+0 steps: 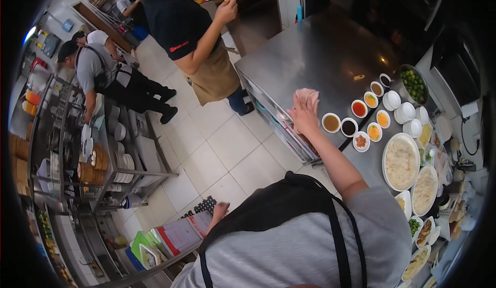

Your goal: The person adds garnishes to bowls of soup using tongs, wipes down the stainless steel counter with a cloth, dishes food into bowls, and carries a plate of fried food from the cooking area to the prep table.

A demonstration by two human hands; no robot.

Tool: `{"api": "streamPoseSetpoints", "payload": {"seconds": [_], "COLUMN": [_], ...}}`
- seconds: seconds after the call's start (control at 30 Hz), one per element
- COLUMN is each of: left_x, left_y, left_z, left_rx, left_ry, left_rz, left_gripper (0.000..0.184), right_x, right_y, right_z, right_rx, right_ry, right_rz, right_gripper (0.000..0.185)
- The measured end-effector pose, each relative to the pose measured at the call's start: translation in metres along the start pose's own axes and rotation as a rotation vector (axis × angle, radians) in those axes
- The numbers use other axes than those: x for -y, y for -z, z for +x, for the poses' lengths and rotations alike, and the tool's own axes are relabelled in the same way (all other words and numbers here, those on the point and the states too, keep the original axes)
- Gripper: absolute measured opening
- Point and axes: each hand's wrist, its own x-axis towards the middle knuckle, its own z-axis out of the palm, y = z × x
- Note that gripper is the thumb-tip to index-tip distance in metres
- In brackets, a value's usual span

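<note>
My right hand (305, 116) presses a pink cloth (309, 98) onto the steel table (289, 55), near its left edge. Just right of this hand are small white bowls of sauce: a brown sauce bowl (331, 122), a dark sauce bowl (349, 128) and a red sauce bowl (358, 108). A small yellowish scrap (359, 76) lies farther back on the steel. My left hand (220, 211) hangs low beside my apron (268, 205), partly hidden by it. Its visible fingers look curled, with nothing seen in them.
Oval rice dishes (401, 161), stacked white cups (404, 112) and a pot of green vegetables (413, 84) crowd the table's right side. A person in a tan apron (209, 76) stands past the table's left edge. Another person (98, 71) bends at a dish rack (67, 133).
</note>
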Motion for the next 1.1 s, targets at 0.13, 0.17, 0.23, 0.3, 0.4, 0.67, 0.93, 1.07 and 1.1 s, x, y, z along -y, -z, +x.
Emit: {"api": "streamPoseSetpoints", "payload": {"seconds": [0.13, 0.17, 0.23, 0.3, 0.4, 0.67, 0.93, 1.07, 1.1], "left_x": [0.072, 0.081, 0.088, 0.086, 0.073, -0.171, -0.592, -0.687, -0.701], "left_y": [-0.012, -0.01, -0.003, 0.011, 0.045, 0.182, 0.136, 0.023, -0.004], "left_z": [0.003, 0.004, 0.013, 0.036, 0.095, 0.314, 0.291, 0.199, 0.184], "left_rx": [0.131, 0.174, 0.248, 0.297, 0.335, 0.152, 0.393, 0.403, 0.463], "left_ry": [0.189, 0.215, 0.231, 0.208, 0.08, -0.497, -1.086, -1.515, -1.607], "left_rz": [0.079, 0.079, 0.081, 0.092, 0.139, 0.149, -0.212, 0.202, 0.294], "left_gripper": [0.03, 0.029, 0.029, 0.028, 0.027, 0.022, 0.02, 0.021, 0.024], "right_x": [-0.046, -0.059, -0.083, -0.104, -0.067, 0.048, -0.024, -0.058, -0.057], "right_y": [-0.033, -0.039, -0.049, -0.062, -0.07, -0.113, -0.024, -0.039, -0.04], "right_z": [0.044, 0.061, 0.103, 0.153, 0.196, 0.188, 0.098, 0.083, 0.083], "right_rx": [-0.022, -0.131, -0.128, -0.151, -0.145, -0.106, -0.381, -0.237, -0.194], "right_ry": [-0.164, -0.145, -0.271, -0.388, -0.304, 0.248, -0.441, -0.857, -0.858], "right_rz": [-0.423, -0.493, -0.462, -0.436, -0.688, -0.518, -0.151, -0.432, -0.433], "right_gripper": [0.063, 0.066, 0.065, 0.065, 0.067, 0.072, 0.055, 0.067, 0.069]}}
